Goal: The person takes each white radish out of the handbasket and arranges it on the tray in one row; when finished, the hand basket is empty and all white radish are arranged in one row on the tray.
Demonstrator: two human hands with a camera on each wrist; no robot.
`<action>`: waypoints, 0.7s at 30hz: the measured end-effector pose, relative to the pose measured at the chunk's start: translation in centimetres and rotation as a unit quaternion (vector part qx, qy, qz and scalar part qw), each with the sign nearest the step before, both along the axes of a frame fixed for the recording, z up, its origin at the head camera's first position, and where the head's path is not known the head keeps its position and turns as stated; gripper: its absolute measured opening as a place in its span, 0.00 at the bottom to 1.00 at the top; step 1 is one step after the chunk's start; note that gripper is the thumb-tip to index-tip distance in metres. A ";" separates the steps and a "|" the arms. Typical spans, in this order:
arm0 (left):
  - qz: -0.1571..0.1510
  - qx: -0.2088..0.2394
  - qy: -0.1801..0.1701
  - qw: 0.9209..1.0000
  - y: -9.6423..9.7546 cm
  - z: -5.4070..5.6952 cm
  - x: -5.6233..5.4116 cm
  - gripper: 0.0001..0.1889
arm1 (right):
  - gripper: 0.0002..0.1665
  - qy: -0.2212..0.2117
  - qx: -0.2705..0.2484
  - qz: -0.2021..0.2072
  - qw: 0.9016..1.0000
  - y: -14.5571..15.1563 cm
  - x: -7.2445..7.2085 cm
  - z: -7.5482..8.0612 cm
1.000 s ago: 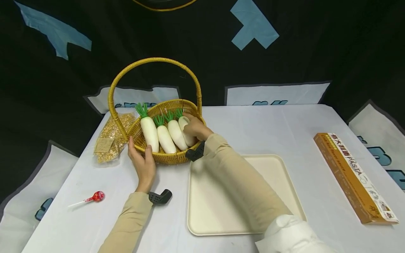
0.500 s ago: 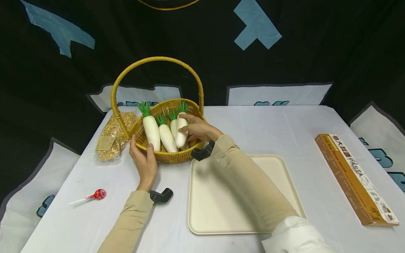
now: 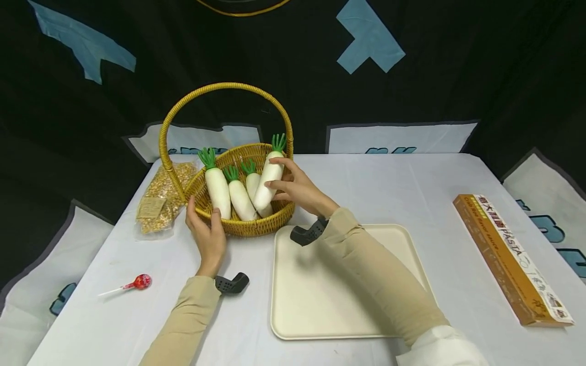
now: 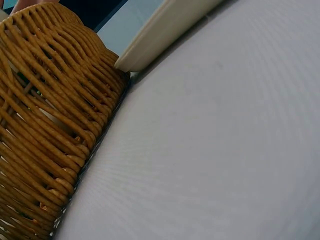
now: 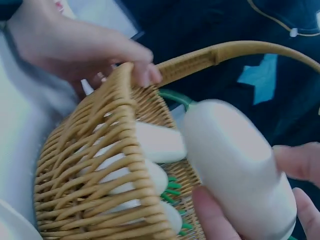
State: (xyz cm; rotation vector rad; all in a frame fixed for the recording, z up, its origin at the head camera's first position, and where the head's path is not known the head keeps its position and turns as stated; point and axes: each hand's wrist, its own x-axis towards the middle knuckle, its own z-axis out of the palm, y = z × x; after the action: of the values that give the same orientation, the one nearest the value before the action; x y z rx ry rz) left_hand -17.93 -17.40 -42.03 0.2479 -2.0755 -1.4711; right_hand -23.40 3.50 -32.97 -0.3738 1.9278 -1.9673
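Note:
A white radish [image 3: 267, 178] with green leaf stubs is pinched between the thumb and fingers of my right hand [image 3: 305, 192], tilted above the right side of a yellow wicker basket [image 3: 247, 230]. Three more white radishes lie in the basket: a large one [image 3: 217, 192] leaning at the left, a middle one [image 3: 241, 201] and one partly hidden [image 3: 252, 184] behind the held radish. My left hand [image 3: 208, 243] grips the basket's front left rim; its fingertips hook over that rim in the right wrist view. In the left wrist view, only the basket's woven side [image 4: 60, 95] fills the left part.
A cream tray [image 3: 293, 325] lies in front of the basket, under my right forearm. A bag of yellow kernels [image 3: 157, 201] is behind the left hand, and a red lollipop [image 3: 142, 282] sits at the front left. A pasta box [image 3: 513, 259] lies far right.
My right hand has taken hold of the rightmost radish and lifted it from among the others, up and a little to the right. The left hand stays on the basket.

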 end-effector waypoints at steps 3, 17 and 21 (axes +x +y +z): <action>0.000 -0.002 0.001 1.000 0.1 0.0 0.0 0.32 | 0.30 0.006 -0.028 0.006 1.000 0.5 0.6 0.3; 0.005 -0.003 0.005 1.000 -0.2 0.3 0.0 0.32 | 0.30 0.065 0.034 0.006 0.997 1.2 8.4 0.4; 0.001 -0.004 0.005 1.000 0.0 0.1 0.0 0.32 | 0.32 0.085 0.075 0.004 0.994 1.8 11.3 -0.6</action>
State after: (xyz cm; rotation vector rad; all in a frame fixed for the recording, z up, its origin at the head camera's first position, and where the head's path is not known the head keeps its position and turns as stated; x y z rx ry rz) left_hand -17.95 -17.45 -41.97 0.2390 -2.0724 -1.4612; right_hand -12.15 5.30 -33.61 -0.5217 2.1606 -1.8236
